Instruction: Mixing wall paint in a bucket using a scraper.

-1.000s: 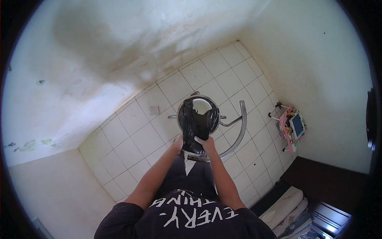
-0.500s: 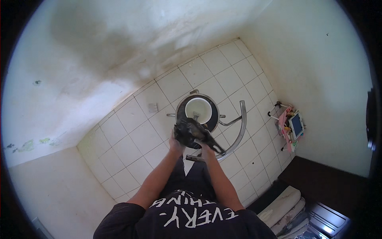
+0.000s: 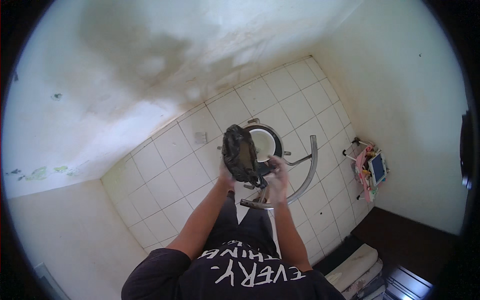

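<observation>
My left hand (image 3: 226, 175) is closed on the side of a crumpled black plastic bag (image 3: 235, 150), holding it up over the stool. A brownish patch shows in the bag's opening; what it is I cannot make out. Just right of the bag is my right hand (image 3: 278, 181), whitish as if dusted and slightly blurred, its fingers apart. Behind the bag a round white bowl (image 3: 270, 134) sits on the dark seat of a metal-framed stool (image 3: 278, 145). The bag covers the bowl's left part, and something pale lies in the bowl.
A curved metal tube (image 3: 311, 172) juts from the stool's right side. Pale tiles (image 3: 172, 142) cover the floor, with a small light square (image 3: 200, 137) on them. To the right stands a pink rack (image 3: 362, 167) with a blue-screened device (image 3: 378, 168). Folded bedding (image 3: 355, 265) lies lower right.
My right hand has come off the bag's lower right end and moved right. The bag has turned more upright in my left hand, and its brownish patch shows more. The whole view has shifted slightly.
</observation>
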The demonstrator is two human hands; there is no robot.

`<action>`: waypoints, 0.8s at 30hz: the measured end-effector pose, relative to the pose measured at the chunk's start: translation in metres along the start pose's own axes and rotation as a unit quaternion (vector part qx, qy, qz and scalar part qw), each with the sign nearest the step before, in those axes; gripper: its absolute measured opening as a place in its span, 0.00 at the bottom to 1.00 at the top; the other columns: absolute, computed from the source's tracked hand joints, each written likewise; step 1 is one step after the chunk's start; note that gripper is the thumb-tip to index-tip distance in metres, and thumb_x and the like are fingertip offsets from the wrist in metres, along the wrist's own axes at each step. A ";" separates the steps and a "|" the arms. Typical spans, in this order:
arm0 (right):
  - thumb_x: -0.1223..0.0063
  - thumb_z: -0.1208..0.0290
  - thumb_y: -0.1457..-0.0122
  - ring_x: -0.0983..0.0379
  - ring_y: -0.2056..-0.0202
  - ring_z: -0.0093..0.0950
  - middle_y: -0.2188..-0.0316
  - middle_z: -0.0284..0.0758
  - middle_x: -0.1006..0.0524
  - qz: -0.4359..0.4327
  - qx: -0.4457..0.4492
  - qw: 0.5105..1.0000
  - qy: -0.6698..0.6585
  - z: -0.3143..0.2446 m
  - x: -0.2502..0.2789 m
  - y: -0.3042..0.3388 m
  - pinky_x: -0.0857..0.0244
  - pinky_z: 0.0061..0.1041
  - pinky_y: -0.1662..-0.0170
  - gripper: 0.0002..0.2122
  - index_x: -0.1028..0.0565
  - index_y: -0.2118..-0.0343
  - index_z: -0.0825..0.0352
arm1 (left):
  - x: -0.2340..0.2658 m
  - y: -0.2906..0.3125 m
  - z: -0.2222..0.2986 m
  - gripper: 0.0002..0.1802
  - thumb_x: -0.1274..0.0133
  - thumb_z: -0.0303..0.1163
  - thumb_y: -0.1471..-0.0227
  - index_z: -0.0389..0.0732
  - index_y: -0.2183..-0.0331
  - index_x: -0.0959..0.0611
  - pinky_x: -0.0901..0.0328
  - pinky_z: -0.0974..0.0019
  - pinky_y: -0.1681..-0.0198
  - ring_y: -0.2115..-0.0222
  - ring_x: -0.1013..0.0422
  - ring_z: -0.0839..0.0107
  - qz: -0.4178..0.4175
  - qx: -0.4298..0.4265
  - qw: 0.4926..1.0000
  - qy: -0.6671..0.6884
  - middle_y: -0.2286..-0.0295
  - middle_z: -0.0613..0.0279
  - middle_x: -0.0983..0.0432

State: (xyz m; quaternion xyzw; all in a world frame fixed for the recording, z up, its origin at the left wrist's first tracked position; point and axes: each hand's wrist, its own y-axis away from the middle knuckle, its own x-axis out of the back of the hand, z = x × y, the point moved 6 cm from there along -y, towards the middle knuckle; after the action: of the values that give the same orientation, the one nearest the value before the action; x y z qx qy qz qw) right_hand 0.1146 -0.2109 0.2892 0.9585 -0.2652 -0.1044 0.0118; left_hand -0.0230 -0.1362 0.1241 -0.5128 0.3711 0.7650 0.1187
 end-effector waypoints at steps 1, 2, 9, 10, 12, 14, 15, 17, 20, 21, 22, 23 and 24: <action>0.56 0.85 0.55 0.32 0.52 0.27 0.54 0.38 0.30 -0.001 -0.001 1.000 -0.003 -0.021 -0.002 -0.007 0.39 0.28 0.47 0.23 0.30 0.52 0.71 | -0.006 -0.002 0.002 0.35 0.64 0.59 0.40 0.43 0.43 0.32 0.38 0.54 0.44 0.49 0.33 0.59 -0.012 0.002 1.000 -0.012 0.47 0.57 0.31; 0.57 0.85 0.54 0.30 0.55 0.28 0.57 0.38 0.28 -0.044 0.051 0.997 0.047 -0.051 -0.006 -0.013 0.37 0.27 0.49 0.20 0.29 0.54 0.71 | -0.015 -0.002 0.002 0.35 0.64 0.59 0.40 0.43 0.43 0.32 0.38 0.54 0.44 0.49 0.33 0.59 -0.013 0.003 1.000 -0.014 0.47 0.57 0.31; 0.55 0.83 0.48 0.25 0.68 0.41 0.71 0.43 0.25 -0.148 0.025 0.858 0.492 -0.090 -0.068 -0.022 0.32 0.36 0.64 0.10 0.26 0.63 0.71 | -0.041 -0.003 0.004 0.35 0.66 0.59 0.40 0.42 0.43 0.31 0.38 0.55 0.44 0.49 0.32 0.60 -0.023 0.017 0.998 -0.048 0.47 0.57 0.31; 0.54 0.83 0.48 0.25 0.66 0.44 0.71 0.43 0.24 -0.168 -0.033 0.765 0.621 -0.083 -0.066 -0.022 0.32 0.38 0.63 0.09 0.26 0.64 0.71 | -0.041 -0.002 0.005 0.35 0.67 0.58 0.40 0.42 0.44 0.31 0.38 0.56 0.43 0.49 0.32 0.60 -0.011 0.006 0.997 -0.071 0.47 0.58 0.31; 0.54 0.83 0.47 0.26 0.66 0.45 0.71 0.42 0.25 -0.129 -0.018 0.793 0.595 -0.096 -0.074 -0.026 0.32 0.39 0.63 0.10 0.26 0.63 0.71 | -0.040 0.001 0.009 0.35 0.67 0.58 0.39 0.42 0.44 0.31 0.38 0.56 0.43 0.49 0.32 0.61 -0.015 0.013 0.997 -0.068 0.47 0.58 0.31; 0.54 0.83 0.47 0.27 0.66 0.47 0.72 0.41 0.25 -0.091 -0.006 0.818 0.567 -0.104 -0.073 -0.030 0.33 0.41 0.62 0.10 0.26 0.62 0.70 | -0.041 0.004 0.013 0.34 0.67 0.58 0.39 0.43 0.44 0.31 0.38 0.55 0.43 0.49 0.32 0.61 -0.018 0.023 0.998 -0.063 0.47 0.58 0.31; 0.56 0.83 0.45 0.26 0.65 0.46 0.70 0.41 0.24 -0.112 0.085 0.838 0.527 -0.114 -0.078 -0.030 0.32 0.39 0.62 0.11 0.27 0.59 0.71 | -0.042 0.007 0.017 0.34 0.67 0.58 0.39 0.43 0.44 0.31 0.38 0.55 0.43 0.49 0.32 0.61 -0.014 0.018 0.996 -0.081 0.47 0.58 0.31; 0.57 0.82 0.44 0.26 0.65 0.46 0.68 0.42 0.24 -0.133 0.176 0.848 0.482 -0.122 -0.088 -0.025 0.32 0.38 0.61 0.12 0.29 0.56 0.72 | -0.041 0.008 0.022 0.35 0.67 0.58 0.39 0.43 0.44 0.31 0.39 0.55 0.43 0.48 0.32 0.61 -0.011 0.013 0.995 -0.097 0.47 0.57 0.31; 0.59 0.83 0.43 0.26 0.63 0.44 0.62 0.44 0.24 -0.054 0.099 0.925 0.362 -0.111 -0.082 -0.024 0.31 0.34 0.58 0.14 0.32 0.54 0.74 | -0.040 0.008 0.025 0.35 0.68 0.58 0.39 0.42 0.44 0.31 0.39 0.54 0.43 0.48 0.33 0.60 -0.035 0.008 0.994 -0.103 0.47 0.57 0.31; 0.60 0.84 0.43 0.25 0.62 0.44 0.60 0.48 0.25 -0.069 0.023 0.940 0.332 -0.095 -0.075 -0.023 0.31 0.33 0.57 0.14 0.34 0.53 0.75 | -0.038 0.010 0.023 0.35 0.68 0.59 0.40 0.43 0.44 0.31 0.39 0.54 0.43 0.48 0.33 0.59 -0.026 0.024 0.996 -0.082 0.47 0.57 0.31; 0.61 0.85 0.43 0.25 0.60 0.44 0.57 0.51 0.26 -0.082 -0.054 0.949 0.300 -0.082 -0.069 -0.022 0.31 0.33 0.56 0.15 0.35 0.52 0.76 | -0.037 0.011 0.021 0.35 0.68 0.59 0.40 0.43 0.44 0.30 0.40 0.54 0.43 0.48 0.33 0.59 -0.018 0.040 0.997 -0.060 0.47 0.56 0.31; 0.61 0.85 0.43 0.25 0.60 0.44 0.57 0.51 0.26 -0.085 -0.057 0.949 0.299 -0.084 -0.071 -0.020 0.31 0.33 0.56 0.15 0.35 0.52 0.76 | -0.033 0.012 0.022 0.35 0.68 0.59 0.40 0.43 0.44 0.30 0.40 0.54 0.43 0.48 0.33 0.59 -0.015 0.038 0.997 -0.060 0.47 0.56 0.31; 0.63 0.85 0.43 0.25 0.58 0.46 0.57 0.53 0.26 -0.080 -0.077 0.943 0.315 -0.087 -0.072 -0.019 0.31 0.34 0.56 0.15 0.35 0.53 0.76 | -0.031 0.010 0.026 0.35 0.67 0.59 0.40 0.43 0.44 0.30 0.40 0.53 0.42 0.48 0.33 0.58 -0.017 0.025 0.998 -0.053 0.47 0.56 0.31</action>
State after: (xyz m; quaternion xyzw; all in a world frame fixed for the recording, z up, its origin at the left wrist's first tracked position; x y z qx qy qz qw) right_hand 0.0821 -0.1603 0.3864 0.9566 -0.1616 0.1822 0.1602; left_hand -0.0330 -0.1196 0.1607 -0.4749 0.3743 0.7794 0.1639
